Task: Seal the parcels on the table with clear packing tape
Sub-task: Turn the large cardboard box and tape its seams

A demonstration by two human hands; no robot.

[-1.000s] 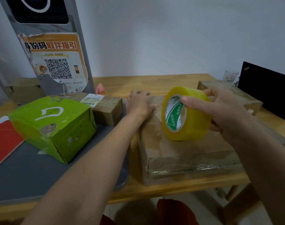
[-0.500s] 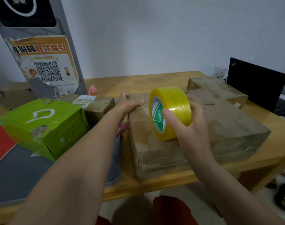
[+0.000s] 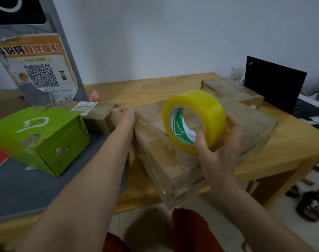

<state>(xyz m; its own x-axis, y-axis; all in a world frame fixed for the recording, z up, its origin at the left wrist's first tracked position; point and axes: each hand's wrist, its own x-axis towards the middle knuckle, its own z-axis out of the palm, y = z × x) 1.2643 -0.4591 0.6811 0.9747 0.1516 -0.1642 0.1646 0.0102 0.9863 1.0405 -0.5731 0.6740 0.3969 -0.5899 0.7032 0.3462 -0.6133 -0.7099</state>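
Here my right hand has its fingers curled round the yellow tape roll, thumb hooked into the core, holding it on edge just above the big cardboard parcel. My left hand has its fingers clenched over that parcel's far left corner. The parcel lies askew on the wooden surface, its near corner jutting past the edge, with a green box and a smaller labelled parcel to the left.

The tape roll is yellow, with a green and white core label. The big parcel under it is brown. Left of this parcel stands a lime green box with a white mark. The bench is light wood.
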